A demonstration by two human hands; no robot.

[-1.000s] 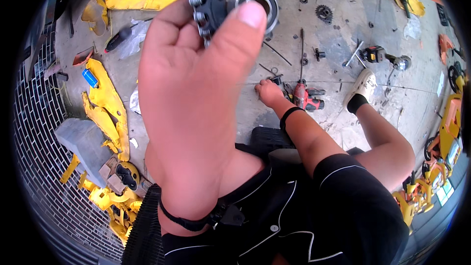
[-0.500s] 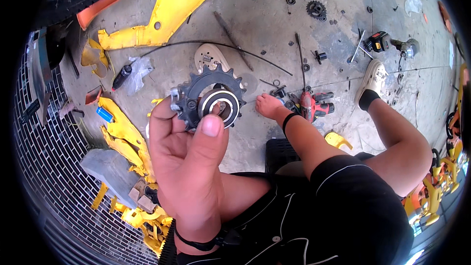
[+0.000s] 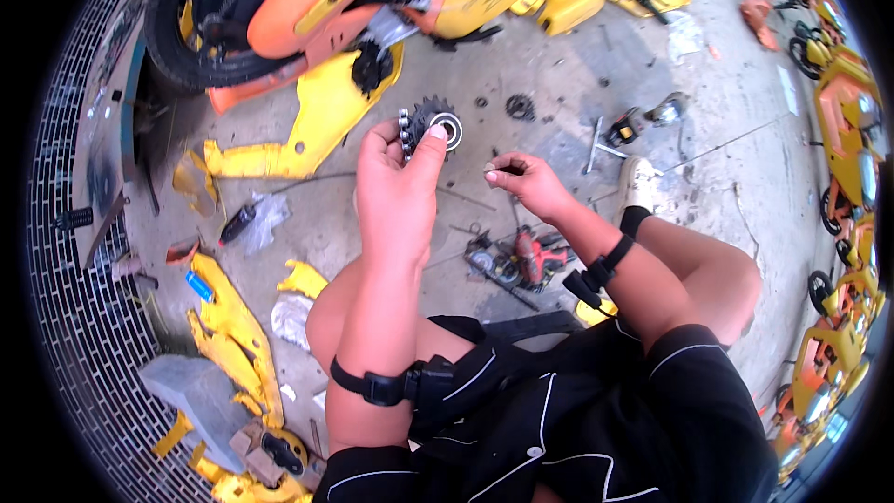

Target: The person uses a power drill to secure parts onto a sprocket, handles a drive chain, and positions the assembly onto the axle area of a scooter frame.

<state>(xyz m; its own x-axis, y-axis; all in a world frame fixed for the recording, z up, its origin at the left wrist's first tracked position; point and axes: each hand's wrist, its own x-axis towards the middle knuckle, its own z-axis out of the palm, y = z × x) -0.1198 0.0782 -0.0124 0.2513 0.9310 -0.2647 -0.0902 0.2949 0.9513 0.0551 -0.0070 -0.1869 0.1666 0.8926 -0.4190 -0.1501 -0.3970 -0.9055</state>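
My left hand (image 3: 399, 191) is closed round a black toothed sprocket (image 3: 430, 112), held up over the floor at arm's length. A ball bearing (image 3: 452, 133) with a bright ring sits against the sprocket's face, under my thumb. Shiny chain-like rollers (image 3: 404, 126) show along the sprocket's left side. To the right, my right hand (image 3: 531, 184) hangs in the air with thumb and fingers pinched together. Whatever lies between those fingertips is too small to name. A gap separates the two hands.
An orange and yellow motorbike (image 3: 326, 23) stands at the far left beside a yellow panel (image 3: 321, 112). On the floor lie a red power drill (image 3: 534, 256), another sprocket (image 3: 520, 107), a silver T-handle wrench (image 3: 593, 144) and a black-and-red cordless tool (image 3: 622, 128). Yellow scooters (image 3: 843, 135) line the right.
My left hand has carried the sprocket and bearing farther out from me. My right hand has risen from the floor beside the drill. The view has shifted, showing more of the motorbike.
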